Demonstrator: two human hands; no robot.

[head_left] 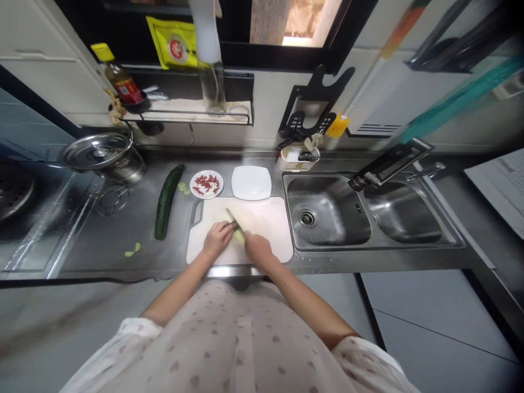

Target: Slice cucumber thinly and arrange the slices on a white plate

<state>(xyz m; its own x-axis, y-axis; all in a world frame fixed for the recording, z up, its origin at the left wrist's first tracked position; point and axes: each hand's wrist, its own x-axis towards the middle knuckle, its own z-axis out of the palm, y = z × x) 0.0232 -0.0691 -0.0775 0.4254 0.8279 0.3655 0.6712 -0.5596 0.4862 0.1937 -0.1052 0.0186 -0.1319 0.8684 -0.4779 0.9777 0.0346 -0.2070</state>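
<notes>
On the white cutting board [268, 229], my right hand [258, 250] is wrapped round the handle of a knife [236, 221], whose blade points away to the upper left. My left hand [219, 237] presses its fingertips on a small piece of cucumber [234, 225] beside the blade. Pale green cut pieces [238, 238] lie between the hands, too small to make out singly. Left of the board lies a long whole cucumber [167, 202]. Behind the board stand a small plate of chopped red pieces [207, 196] and a white square plate [251, 183].
Cucumber slices [184, 188] lie near the whole cucumber, with more scraps [132, 250] at the counter's front left. A lidded steel pot [118, 161] stands at the back left. A double sink [327, 213] with a faucet [388, 164] adjoins the board on the right.
</notes>
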